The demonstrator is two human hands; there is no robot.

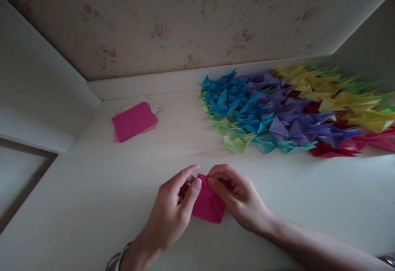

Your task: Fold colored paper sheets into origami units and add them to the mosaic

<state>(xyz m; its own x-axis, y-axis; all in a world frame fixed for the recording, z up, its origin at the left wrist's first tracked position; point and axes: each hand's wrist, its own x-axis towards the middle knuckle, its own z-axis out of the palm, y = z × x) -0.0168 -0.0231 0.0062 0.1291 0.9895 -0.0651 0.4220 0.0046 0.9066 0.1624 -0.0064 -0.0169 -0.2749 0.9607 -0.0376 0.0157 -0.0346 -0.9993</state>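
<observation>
A small piece of magenta origami paper [209,206], partly folded and with creases across it, is between my two hands near the front of the white table. My left hand [174,205] grips its upper left edge, the thumb on top and the index finger stretched out above. At the upper right corner, my right hand [237,195] pinches the paper between thumb and fingers. The undersides of the paper and some fingertips are hidden.
Back left on the white table [92,188] lies a stack of magenta and pink paper sheets [135,121]. Many folded paper cranes [277,110] in blue, purple, yellow, green and red crowd the back right. Behind stands a flowered wall [185,24]; a white panel [37,69] rises at left.
</observation>
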